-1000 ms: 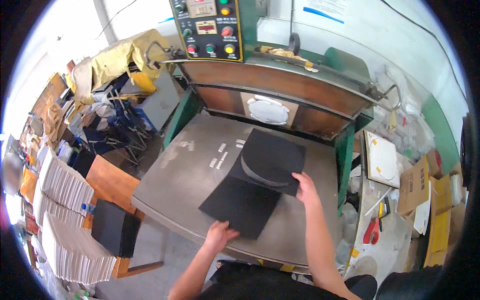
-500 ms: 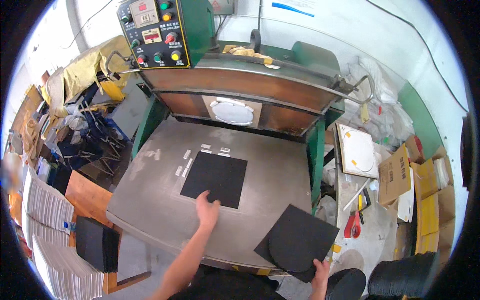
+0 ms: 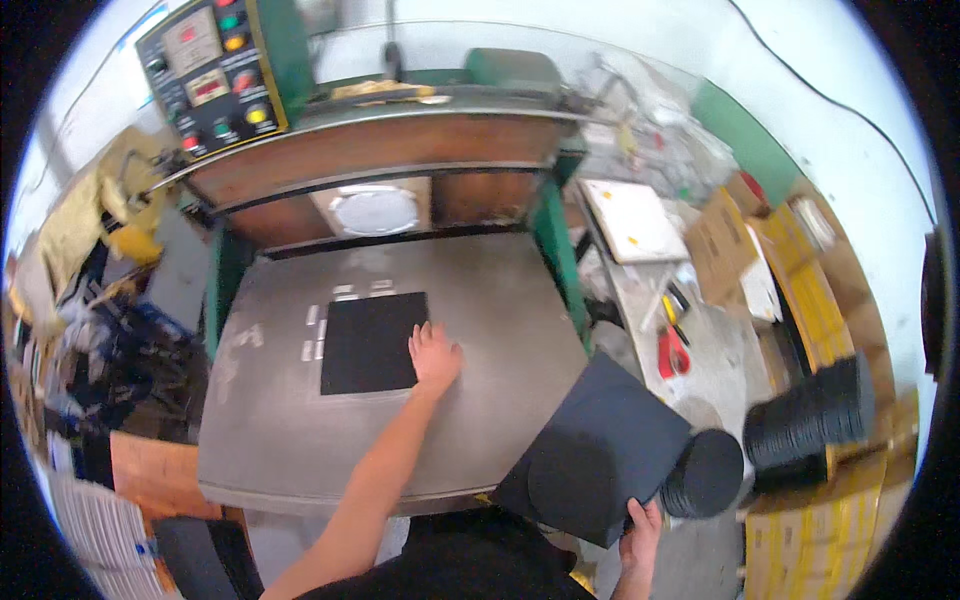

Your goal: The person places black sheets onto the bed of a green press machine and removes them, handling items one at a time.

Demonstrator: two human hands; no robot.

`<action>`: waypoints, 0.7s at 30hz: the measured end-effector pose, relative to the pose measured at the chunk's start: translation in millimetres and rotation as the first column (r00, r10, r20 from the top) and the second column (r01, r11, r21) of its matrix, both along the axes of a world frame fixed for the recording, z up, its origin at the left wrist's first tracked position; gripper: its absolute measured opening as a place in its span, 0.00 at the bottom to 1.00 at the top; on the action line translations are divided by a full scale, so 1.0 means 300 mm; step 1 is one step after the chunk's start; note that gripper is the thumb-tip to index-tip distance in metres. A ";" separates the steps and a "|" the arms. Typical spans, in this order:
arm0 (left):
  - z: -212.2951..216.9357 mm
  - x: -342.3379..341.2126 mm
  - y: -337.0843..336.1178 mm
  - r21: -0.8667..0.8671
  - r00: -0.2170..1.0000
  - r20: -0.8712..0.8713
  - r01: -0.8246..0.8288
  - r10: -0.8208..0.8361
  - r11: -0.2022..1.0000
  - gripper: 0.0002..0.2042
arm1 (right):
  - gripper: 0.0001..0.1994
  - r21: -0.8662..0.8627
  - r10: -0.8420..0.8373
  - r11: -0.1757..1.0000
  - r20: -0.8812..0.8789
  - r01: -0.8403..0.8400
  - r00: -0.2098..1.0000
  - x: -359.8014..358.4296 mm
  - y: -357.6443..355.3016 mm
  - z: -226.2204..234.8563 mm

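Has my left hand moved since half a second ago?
Yes. Judged against the white strips, your left hand has gone right and farther back, from the near edge of the black sheet to its right edge.

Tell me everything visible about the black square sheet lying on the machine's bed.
The black square sheet is plain, matte and thin, perhaps foam or felt; no hole or cut shows. It lies flat on the grey metal bed, left of the bed's middle. Small white strips line its left and far sides. The left hand spreads its fingers over the right edge.
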State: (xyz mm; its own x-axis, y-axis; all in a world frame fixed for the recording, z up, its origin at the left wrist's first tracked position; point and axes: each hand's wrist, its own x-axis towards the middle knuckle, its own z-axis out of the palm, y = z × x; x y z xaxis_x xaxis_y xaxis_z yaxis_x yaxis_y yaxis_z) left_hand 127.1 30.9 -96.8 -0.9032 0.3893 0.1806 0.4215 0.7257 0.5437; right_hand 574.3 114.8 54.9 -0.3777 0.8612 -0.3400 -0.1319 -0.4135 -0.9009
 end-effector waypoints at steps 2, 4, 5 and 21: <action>0.119 0.104 -0.005 0.332 0.959 0.167 0.163 -0.228 0.929 0.21 | 0.18 -0.098 -0.040 0.994 0.024 0.042 0.999 0.057 -0.042 -0.005; 0.243 0.233 -0.041 0.648 0.820 0.314 0.183 -0.478 0.740 0.18 | 0.18 -0.177 -0.065 0.982 0.036 0.070 0.997 0.095 -0.083 0.013; 0.334 0.296 -0.061 0.789 0.641 0.435 0.068 -0.633 0.611 0.18 | 0.18 -0.201 -0.067 0.977 0.036 0.073 0.997 0.105 -0.102 0.021; 0.379 0.969 -0.074 0.519 0.325 0.705 0.370 -0.631 0.770 0.18 | 0.11 -0.295 -0.180 0.947 -0.165 0.126 0.970 0.522 -0.036 -0.121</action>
State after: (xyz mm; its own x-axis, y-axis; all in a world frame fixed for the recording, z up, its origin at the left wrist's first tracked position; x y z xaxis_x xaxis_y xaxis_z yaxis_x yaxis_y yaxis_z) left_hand 417.8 8.6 16.9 -0.3065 0.8863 -0.3472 -0.0677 0.3435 0.9367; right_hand 730.7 104.0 18.5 -0.3292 0.7936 -0.5117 -0.3680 -0.6069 -0.7044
